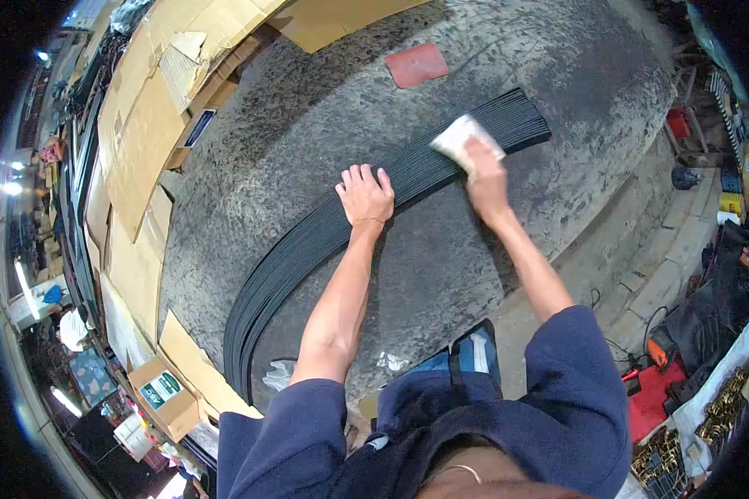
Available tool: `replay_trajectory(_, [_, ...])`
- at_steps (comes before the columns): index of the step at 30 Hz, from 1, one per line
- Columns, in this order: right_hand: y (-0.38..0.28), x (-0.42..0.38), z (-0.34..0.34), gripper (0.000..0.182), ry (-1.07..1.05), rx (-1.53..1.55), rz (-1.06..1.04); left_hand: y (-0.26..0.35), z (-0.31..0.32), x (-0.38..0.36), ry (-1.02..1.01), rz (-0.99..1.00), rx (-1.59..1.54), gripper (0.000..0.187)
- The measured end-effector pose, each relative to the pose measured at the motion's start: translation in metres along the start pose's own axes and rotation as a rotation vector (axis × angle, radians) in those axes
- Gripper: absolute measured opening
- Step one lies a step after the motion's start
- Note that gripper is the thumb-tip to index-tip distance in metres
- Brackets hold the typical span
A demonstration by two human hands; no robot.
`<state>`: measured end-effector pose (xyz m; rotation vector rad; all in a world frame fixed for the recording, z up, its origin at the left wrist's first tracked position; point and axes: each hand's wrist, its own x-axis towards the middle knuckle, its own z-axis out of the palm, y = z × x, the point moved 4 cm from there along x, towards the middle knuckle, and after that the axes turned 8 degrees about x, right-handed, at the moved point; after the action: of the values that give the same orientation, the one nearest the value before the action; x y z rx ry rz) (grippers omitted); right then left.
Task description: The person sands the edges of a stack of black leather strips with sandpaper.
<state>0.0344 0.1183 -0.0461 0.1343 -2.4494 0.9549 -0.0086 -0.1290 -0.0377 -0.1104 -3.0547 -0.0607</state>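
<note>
A long bundle of dark, thin strips (308, 244) lies in a curve across the stained grey table top (441, 258). My left hand (366, 195) rests flat on the middle of this bundle, fingers spread. Toward the bundle's right end, my right hand (485, 179) grips a folded white cloth (458, 137) that lies over the strips. That hand is slightly blurred, and its fingertips are partly hidden by the cloth.
A reddish rectangular sheet (416, 65) lies beyond the strips. Large cardboard sheets (137, 141) line the left side, with a small open carton (165, 397) below. Clear crumpled plastic (280, 374) sits near my left arm. Tools and metal parts (662, 461) fill the right side.
</note>
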Motion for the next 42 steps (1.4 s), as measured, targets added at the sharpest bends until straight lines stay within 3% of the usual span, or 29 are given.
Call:
replay_trajectory(2, [-0.018,-0.004,0.001,0.035,-0.296,0.126,-0.194,0.000,0.001,-0.001,0.033,0.000,-0.021,0.033])
replay_trajectory(4, [0.015,0.012,-0.004,0.039,-0.216,0.048,-0.100,0.001,0.003,-0.002,0.045,0.003,-0.013,0.033])
replay_trajectory(6, [0.029,0.030,-0.016,0.040,0.123,-0.163,0.187,0.001,0.002,-0.001,0.081,0.023,0.003,0.032])
replay_trajectory(9, [-0.012,0.018,0.009,0.038,-0.250,0.026,-0.151,0.002,0.000,-0.001,0.068,0.020,-0.027,0.032])
replay_trajectory(11, [0.002,0.056,-0.029,0.033,-0.131,-0.017,0.177,0.003,-0.001,-0.001,0.060,0.017,-0.019,0.032])
replay_trajectory(13, [0.016,0.055,-0.024,0.033,0.091,0.101,0.429,0.000,-0.001,0.001,0.058,0.016,-0.004,0.032])
replay_trajectory(15, [-0.021,0.036,0.009,0.033,-0.054,0.133,0.093,0.002,0.000,-0.001,0.076,0.017,-0.016,0.031])
replay_trajectory(18, [-0.015,0.065,-0.028,0.033,-0.064,0.113,0.183,0.004,0.000,-0.002,0.066,0.023,-0.015,0.031])
replay_trajectory(20, [-0.015,0.073,-0.016,0.033,-0.066,0.124,0.223,0.000,0.001,0.000,0.061,0.019,-0.015,0.031])
replay_trajectory(24, [-0.041,0.029,0.040,0.030,-0.287,-0.018,-0.171,0.002,-0.001,-0.001,0.027,0.012,0.015,0.032])
replay_trajectory(27, [-0.043,0.040,0.026,0.041,-0.382,0.039,-0.116,0.002,-0.004,0.001,0.033,-0.001,0.017,0.033])
replay_trajectory(30, [-0.043,0.036,0.032,0.046,-0.316,0.050,-0.175,0.005,-0.004,0.000,0.022,0.002,0.027,0.032])
replay_trajectory(35, [-0.053,0.033,0.041,0.045,-0.347,0.044,-0.188,0.003,-0.002,0.000,0.033,-0.004,0.033,0.033])
replay_trajectory(41, [-0.051,0.031,0.044,0.051,-0.326,0.011,-0.322,0.002,0.000,-0.001,0.040,-0.004,0.038,0.034])
replay_trajectory(42, [-0.046,0.030,0.045,0.047,-0.363,0.076,-0.419,0.001,0.001,0.000,0.043,-0.009,0.041,0.034])
